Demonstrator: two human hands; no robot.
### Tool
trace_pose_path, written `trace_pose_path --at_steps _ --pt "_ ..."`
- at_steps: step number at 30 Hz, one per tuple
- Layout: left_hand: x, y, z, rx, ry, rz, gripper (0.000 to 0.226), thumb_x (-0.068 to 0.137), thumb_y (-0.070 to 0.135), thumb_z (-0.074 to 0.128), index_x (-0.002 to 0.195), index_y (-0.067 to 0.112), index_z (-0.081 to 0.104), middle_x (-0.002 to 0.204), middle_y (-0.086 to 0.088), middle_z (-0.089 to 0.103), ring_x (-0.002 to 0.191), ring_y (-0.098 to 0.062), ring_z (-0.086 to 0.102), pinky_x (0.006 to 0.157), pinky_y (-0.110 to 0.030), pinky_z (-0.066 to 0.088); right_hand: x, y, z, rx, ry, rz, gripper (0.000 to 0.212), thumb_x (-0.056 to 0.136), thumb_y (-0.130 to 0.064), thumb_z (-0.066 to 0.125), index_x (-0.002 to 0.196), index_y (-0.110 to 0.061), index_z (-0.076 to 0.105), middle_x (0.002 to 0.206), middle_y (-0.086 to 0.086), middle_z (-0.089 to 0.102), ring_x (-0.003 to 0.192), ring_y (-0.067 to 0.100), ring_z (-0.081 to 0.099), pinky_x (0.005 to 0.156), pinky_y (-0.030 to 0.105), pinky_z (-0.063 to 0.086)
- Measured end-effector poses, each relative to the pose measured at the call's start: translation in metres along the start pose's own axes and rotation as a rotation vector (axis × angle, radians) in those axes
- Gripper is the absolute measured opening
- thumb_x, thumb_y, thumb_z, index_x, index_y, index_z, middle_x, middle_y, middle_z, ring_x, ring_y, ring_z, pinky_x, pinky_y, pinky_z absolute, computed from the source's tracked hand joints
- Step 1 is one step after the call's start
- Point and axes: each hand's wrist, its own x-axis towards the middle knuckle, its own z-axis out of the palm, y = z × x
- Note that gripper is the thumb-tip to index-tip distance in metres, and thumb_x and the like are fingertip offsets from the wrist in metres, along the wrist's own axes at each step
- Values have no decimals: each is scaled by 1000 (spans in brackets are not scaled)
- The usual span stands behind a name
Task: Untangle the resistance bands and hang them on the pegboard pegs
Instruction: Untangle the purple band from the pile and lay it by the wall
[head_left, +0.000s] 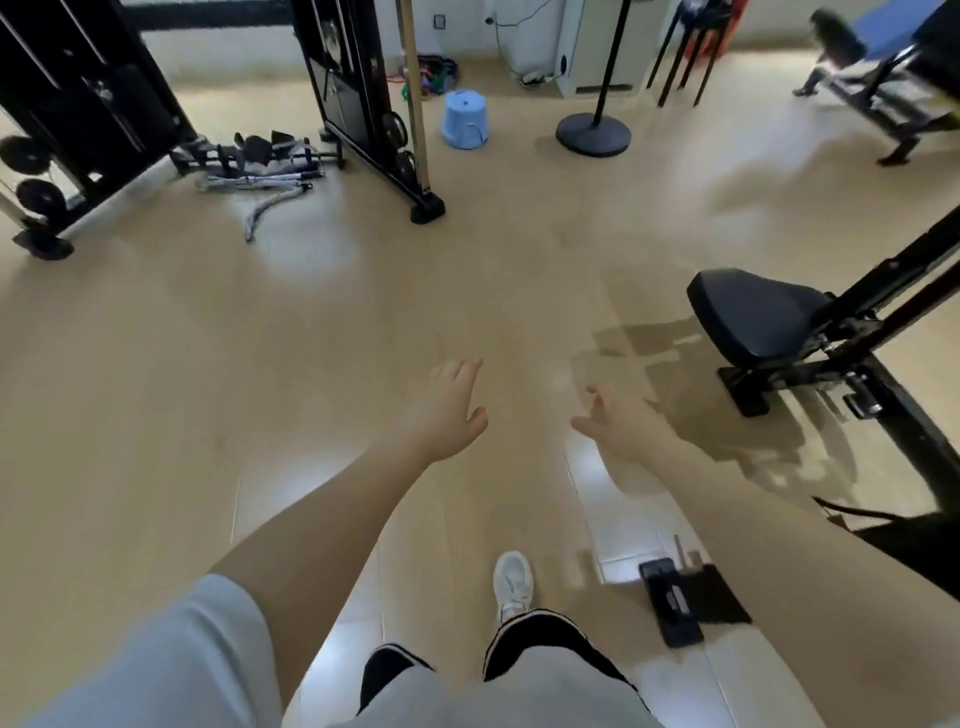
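Observation:
A tangle of coloured resistance bands (434, 75) lies on the floor far ahead, by the back wall behind a wooden pole. My left hand (448, 410) reaches forward over the bare floor with relaxed fingers and holds nothing. My right hand (615, 422) is stretched out beside it, fingers spread, also holding nothing. Both hands are far from the bands. No pegboard is in view.
A black cable machine (353, 98) stands at the far left with handles and ropes (260, 166) at its foot. A blue stool (464, 119) sits near the bands. A round stand base (593, 134) is ahead; a black bench seat (753, 314) is on the right.

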Motion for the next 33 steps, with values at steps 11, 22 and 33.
trace_pose_path --at_steps 11,22,33 --pt "243 -98 -92 -99 169 -204 52 96 26 46 143 11 30 141 -8 43 122 -28 47 95 -33 37 280 -101 -124 -139 -30 -203 53 96 -38 47 139 -8 40 137 12 49 125 26 46 101 33 34" --pt "535 -233 -179 33 134 -150 52 93 16 49 141 4 33 143 -12 40 134 -27 32 107 -35 27 559 -199 -223 -30 -33 -162 52 95 -36 47 140 -10 37 138 11 47 124 26 47 100 31 35" --pt "845 -213 -225 -2 132 103 57 92 17 47 145 9 25 151 -6 26 138 -24 23 110 -31 21 785 -155 -356 22 78 6 47 94 -34 51 133 -7 45 129 10 54 114 25 53 91 28 37"
